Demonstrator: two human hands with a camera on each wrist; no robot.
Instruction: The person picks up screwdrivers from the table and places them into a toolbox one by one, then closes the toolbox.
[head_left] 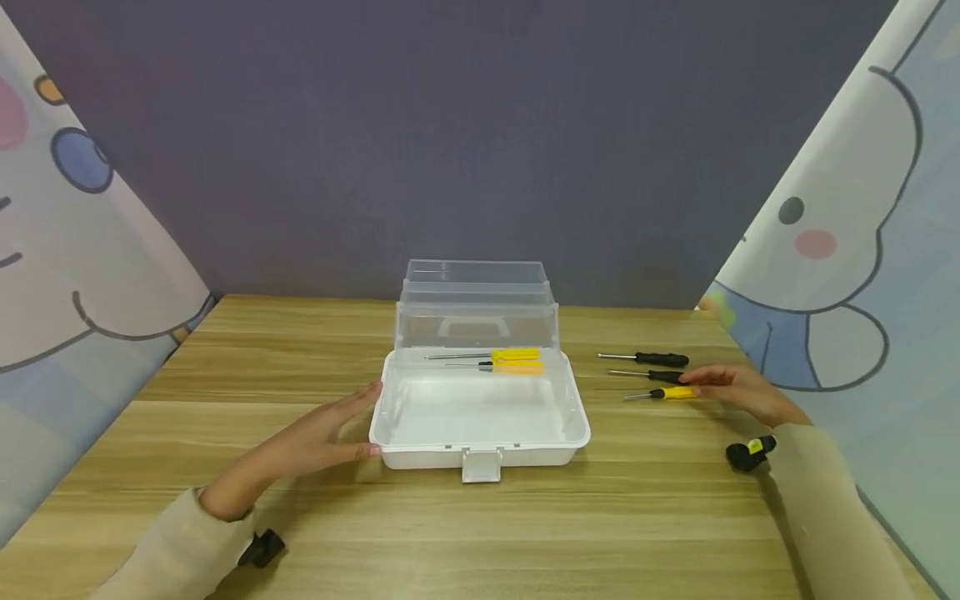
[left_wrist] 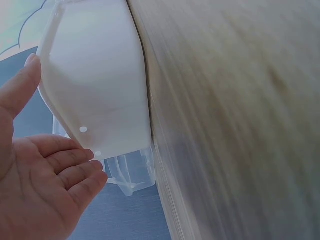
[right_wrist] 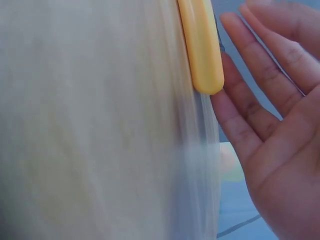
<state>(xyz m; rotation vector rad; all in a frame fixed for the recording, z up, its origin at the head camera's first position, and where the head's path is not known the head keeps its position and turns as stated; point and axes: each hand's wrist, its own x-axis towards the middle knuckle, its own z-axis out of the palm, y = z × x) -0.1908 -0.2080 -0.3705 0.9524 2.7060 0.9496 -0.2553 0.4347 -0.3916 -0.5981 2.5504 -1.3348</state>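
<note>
A white plastic toolbox [head_left: 480, 457] with its clear lid [head_left: 477, 325] raised stands mid-table. Yellow-handled screwdrivers [head_left: 517, 354] lie along its back inside. My left hand [head_left: 318, 437] rests against the box's left side, thumb at the front corner and fingers further back; the left wrist view shows the thumb on the rim. To the right, my right hand [head_left: 738, 392] hovers over the handle end of a yellow-and-black screwdriver [head_left: 678, 392]. In the right wrist view, its relaxed fingers are beside the yellow handle [right_wrist: 204, 55], not curled round it. A black-handled screwdriver [head_left: 663, 377] lies just behind, partly under the fingertips.
Another black-handled screwdriver [head_left: 660, 359] lies farthest back in the row on the right. The wooden table [head_left: 480, 542] ends at a dark grey panel [head_left: 480, 150]. Cartoon-printed curtains [head_left: 832, 192] hang at both sides.
</note>
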